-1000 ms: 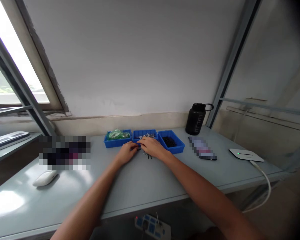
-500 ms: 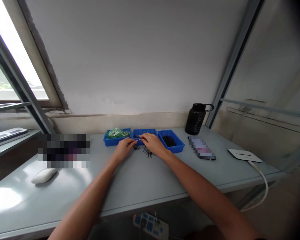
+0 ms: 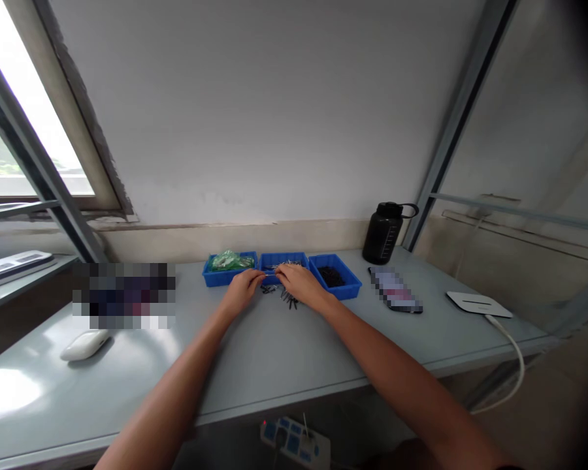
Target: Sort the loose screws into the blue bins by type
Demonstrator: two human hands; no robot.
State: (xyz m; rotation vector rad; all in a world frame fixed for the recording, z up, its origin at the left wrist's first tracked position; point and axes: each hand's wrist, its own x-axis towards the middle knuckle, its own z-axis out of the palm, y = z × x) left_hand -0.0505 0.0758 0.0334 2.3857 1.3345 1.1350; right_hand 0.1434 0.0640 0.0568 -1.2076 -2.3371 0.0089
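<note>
My left hand (image 3: 242, 290) and my right hand (image 3: 298, 282) are close together in front of the middle blue bin (image 3: 283, 258). Both have their fingertips pinched on the ends of a thin, light metal pin (image 3: 270, 274) that spans the small gap between them. Its exact kind is too small to make out. Slim silvery pieces lie in that middle bin, partly covered by my right hand. Below my fingers, several small parts with black ends (image 3: 290, 299) are scattered on the grey table (image 3: 274, 352).
A left blue bin (image 3: 216, 279) holds a green plastic bag (image 3: 230, 260); a right blue bin (image 3: 345, 292) holds small black parts (image 3: 330, 277). Further right stand a black bottle (image 3: 383, 235), a phone (image 3: 396, 290) and a white device (image 3: 479, 304). A white mouse-shaped object (image 3: 85, 344) lies left.
The fingertips of both hands have drawn slightly closer together, and the pin now lies more level. My right fingers have lowered a little, showing more of the middle bin's contents.
</note>
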